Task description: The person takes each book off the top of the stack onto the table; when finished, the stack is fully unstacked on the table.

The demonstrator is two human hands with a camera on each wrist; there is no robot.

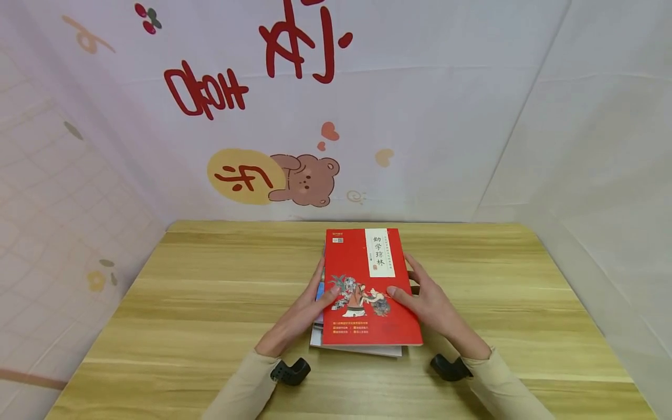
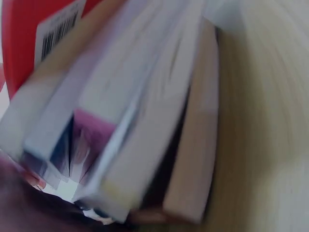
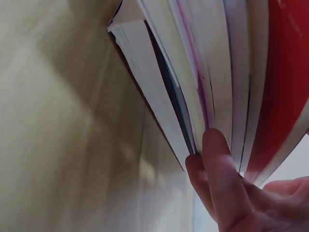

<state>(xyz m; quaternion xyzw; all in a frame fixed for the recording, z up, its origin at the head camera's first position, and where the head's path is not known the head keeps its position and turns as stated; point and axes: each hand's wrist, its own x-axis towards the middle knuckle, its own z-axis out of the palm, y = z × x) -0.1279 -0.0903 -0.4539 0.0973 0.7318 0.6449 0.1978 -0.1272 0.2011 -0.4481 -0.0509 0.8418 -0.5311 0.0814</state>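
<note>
A stack of several books (image 1: 357,349) lies flat near the middle of the wooden table (image 1: 210,303), with a red-covered book (image 1: 367,274) on top. My left hand (image 1: 307,309) lies against the stack's left side, thumb on the red cover and fingers stretched along the edge. My right hand (image 1: 430,300) mirrors it on the right side, thumb on the cover. In the right wrist view my fingers (image 3: 219,169) press on the page edges of the stack (image 3: 203,72) beside the red cover (image 3: 285,72). The left wrist view is blurred and shows page edges (image 2: 145,135) close up.
A white backdrop with red lettering and a bear picture (image 1: 307,178) stands behind the table. Cloth walls close in on the left and right. Black wrist mounts (image 1: 290,371) sit near the table's front edge. Bare wood (image 1: 525,291) surrounds the stack.
</note>
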